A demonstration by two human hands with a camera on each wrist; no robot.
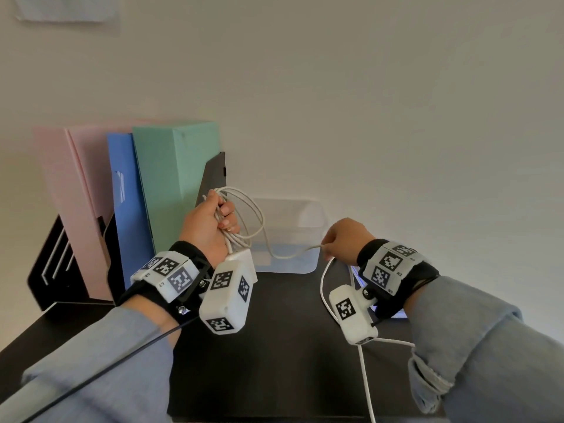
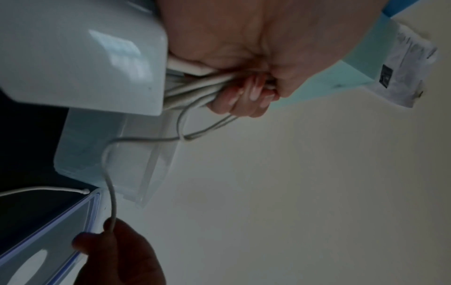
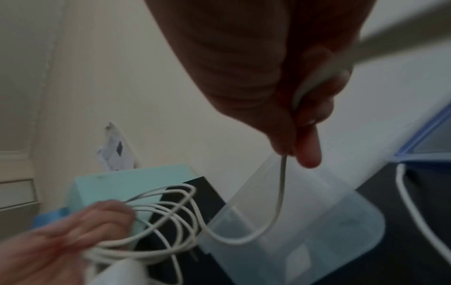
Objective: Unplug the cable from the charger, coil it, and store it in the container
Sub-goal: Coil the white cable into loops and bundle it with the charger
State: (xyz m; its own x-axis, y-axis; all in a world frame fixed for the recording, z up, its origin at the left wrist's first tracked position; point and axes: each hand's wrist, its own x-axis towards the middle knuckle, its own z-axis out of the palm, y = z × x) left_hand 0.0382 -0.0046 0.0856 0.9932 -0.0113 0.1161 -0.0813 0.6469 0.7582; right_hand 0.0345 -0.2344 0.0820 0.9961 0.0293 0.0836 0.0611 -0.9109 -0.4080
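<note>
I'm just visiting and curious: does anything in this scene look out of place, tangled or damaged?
Nothing looks damaged or spilled. The left hand grips a bundle of white cable loops, uneven but not knotted. The right hand pinches the loose run, which sags in front of the clear container. The charger hangs below the left hand.

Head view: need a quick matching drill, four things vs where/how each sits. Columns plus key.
Things:
1. cable coil
2. container
3. green folder
4. right hand

States:
A. stands upright in the black rack
B. pinches the loose cable strand
C. gripped in the left hand
D. clear, on the desk against the wall, between the hands

Pairs: 1-C, 2-D, 3-A, 4-B
</note>
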